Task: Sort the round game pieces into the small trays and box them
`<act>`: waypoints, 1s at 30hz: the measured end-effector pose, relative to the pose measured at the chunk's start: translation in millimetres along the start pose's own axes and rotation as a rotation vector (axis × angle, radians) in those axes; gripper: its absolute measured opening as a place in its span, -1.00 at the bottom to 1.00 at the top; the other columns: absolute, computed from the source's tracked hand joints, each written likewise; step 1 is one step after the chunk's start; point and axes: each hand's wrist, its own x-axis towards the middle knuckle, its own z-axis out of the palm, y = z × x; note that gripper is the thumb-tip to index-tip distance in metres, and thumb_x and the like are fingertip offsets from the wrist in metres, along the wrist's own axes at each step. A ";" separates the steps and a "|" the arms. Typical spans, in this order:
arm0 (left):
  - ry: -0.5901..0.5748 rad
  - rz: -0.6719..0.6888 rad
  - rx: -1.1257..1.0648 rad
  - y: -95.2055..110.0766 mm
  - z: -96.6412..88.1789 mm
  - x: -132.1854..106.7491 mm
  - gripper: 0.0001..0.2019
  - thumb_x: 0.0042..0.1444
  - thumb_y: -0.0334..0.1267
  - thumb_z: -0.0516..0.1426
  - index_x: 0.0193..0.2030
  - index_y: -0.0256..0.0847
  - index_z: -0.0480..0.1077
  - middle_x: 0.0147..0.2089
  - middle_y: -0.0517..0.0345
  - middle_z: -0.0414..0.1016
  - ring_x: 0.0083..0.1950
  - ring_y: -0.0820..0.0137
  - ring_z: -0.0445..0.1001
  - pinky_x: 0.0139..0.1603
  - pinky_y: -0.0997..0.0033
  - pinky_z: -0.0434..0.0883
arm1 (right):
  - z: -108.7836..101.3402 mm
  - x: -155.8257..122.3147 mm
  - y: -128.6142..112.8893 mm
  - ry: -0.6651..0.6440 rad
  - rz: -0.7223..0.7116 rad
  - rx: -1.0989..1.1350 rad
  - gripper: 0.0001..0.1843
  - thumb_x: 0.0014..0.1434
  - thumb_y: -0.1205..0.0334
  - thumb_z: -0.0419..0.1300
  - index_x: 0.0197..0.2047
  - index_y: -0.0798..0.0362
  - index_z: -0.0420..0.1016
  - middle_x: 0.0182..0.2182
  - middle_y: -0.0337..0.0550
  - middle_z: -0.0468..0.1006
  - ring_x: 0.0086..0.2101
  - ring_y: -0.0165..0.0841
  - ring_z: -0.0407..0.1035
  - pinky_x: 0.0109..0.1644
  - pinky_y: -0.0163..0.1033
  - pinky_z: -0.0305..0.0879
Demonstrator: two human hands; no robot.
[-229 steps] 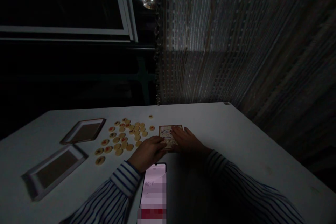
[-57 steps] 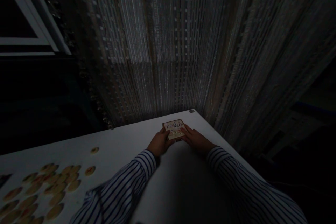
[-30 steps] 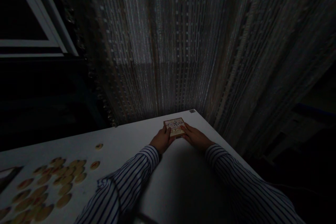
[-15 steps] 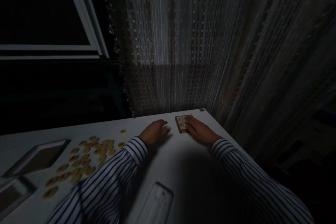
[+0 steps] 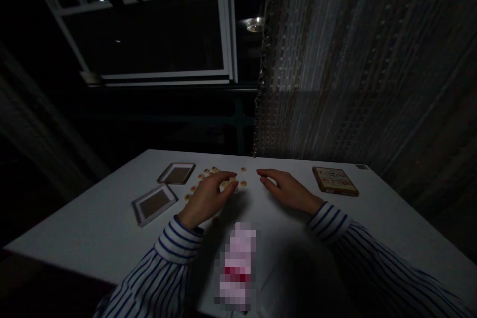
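Note:
My left hand (image 5: 209, 195) hovers low over a spread of small round pale discs (image 5: 243, 184) marked in red or dark. Its fingers bend with a gap to the thumb, and I see nothing held. The hand hides part of the disc group. My right hand (image 5: 288, 190) is open above the white table, fingers pointing left, holding nothing. A flat brown printed box (image 5: 335, 181) lies to its right, apart from it. Left of the discs lie two shallow box halves, a dark-rimmed tray (image 5: 159, 181) and a pale-rimmed tray (image 5: 172, 198).
A blurred-out pinkish object (image 5: 238, 263) lies on the white table (image 5: 93, 223) near my body. Behind the table hang a string curtain (image 5: 305, 84) on the right and a window frame (image 5: 225, 35). A small dark patch (image 5: 361, 167) marks the back right corner. The scene is dim.
My view has swung left. My right hand has come off the printed box and moved left of it. My left hand is now over the discs.

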 end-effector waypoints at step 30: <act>0.345 -0.856 -0.045 -202.7 -72.9 -140.7 -0.41 0.04 -0.02 -0.04 0.10 -0.45 0.17 -0.01 -0.29 0.36 0.00 0.21 0.38 -0.02 0.27 0.30 | 198.2 162.4 -96.7 -0.501 -0.131 -0.035 -0.72 0.09 0.26 -0.07 -0.43 0.13 0.44 -0.48 -0.13 0.49 -0.44 -0.44 0.33 -0.35 -0.40 0.09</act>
